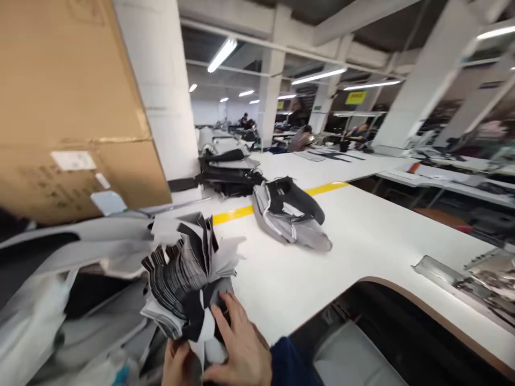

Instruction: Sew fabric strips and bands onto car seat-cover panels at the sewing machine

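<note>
My two hands hold a thick fanned bundle of cut grey, black and white fabric pieces [183, 273] low in the frame. My left hand [177, 362] grips the bundle from beneath at its bottom end. My right hand [240, 346], in a dark blue sleeve, presses on the bundle's right side with its fingers laid against the pieces. The bundle is over the near left part of the white table [362, 241].
Grey and black fabric panels [60, 279] pile up at the left. A grey and black sewn piece [289, 214] lies mid-table beside a yellow stripe [241, 213]. A large cardboard box [68, 107] stands at left by a white pillar. People work at far tables.
</note>
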`<action>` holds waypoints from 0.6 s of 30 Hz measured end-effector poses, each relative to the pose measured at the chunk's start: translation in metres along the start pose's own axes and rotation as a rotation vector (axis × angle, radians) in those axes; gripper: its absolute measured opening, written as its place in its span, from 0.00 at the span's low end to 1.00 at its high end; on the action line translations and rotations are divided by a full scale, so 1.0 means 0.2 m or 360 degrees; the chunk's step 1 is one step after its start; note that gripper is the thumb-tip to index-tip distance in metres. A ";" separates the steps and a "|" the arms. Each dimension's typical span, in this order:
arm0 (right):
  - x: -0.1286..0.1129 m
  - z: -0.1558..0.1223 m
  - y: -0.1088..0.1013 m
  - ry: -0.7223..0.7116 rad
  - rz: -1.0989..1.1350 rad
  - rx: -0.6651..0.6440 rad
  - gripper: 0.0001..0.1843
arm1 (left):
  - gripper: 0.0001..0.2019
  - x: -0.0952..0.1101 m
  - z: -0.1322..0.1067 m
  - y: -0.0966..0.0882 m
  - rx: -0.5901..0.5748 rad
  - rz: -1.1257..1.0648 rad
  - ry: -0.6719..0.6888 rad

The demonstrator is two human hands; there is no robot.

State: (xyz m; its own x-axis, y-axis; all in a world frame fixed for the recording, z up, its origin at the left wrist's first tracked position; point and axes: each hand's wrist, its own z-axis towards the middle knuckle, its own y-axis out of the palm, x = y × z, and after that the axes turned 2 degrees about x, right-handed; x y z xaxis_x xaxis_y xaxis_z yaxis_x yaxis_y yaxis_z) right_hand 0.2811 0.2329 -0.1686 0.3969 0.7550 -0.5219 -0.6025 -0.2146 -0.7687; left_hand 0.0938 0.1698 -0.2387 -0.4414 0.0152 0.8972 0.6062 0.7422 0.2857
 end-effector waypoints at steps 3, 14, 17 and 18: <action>0.16 0.02 0.01 0.0313 0.0357 0.0012 0.69 | 0.32 0.02 0.16 0.16 -0.0180 0.0147 0.0087; 0.58 0.08 -0.35 0.0941 0.1513 0.1263 0.55 | 0.31 0.21 0.25 0.92 -0.1153 0.1322 0.1658; 0.66 0.08 -0.44 0.1044 0.1555 0.1457 0.42 | 0.36 0.15 0.23 1.12 -0.1291 0.1620 0.2081; 0.69 0.08 -0.47 0.1105 0.1571 0.1516 0.39 | 0.37 0.12 0.22 1.18 -0.1307 0.1691 0.2168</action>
State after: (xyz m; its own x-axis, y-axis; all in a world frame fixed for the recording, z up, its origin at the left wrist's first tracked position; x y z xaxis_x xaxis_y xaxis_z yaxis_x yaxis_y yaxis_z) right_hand 0.3826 0.3667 -0.1620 -0.3425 0.0680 -0.9370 -0.9091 0.2276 0.3488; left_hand 0.1977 0.3751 -0.1634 0.7636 -0.5788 0.2863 0.5367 0.3225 -0.7797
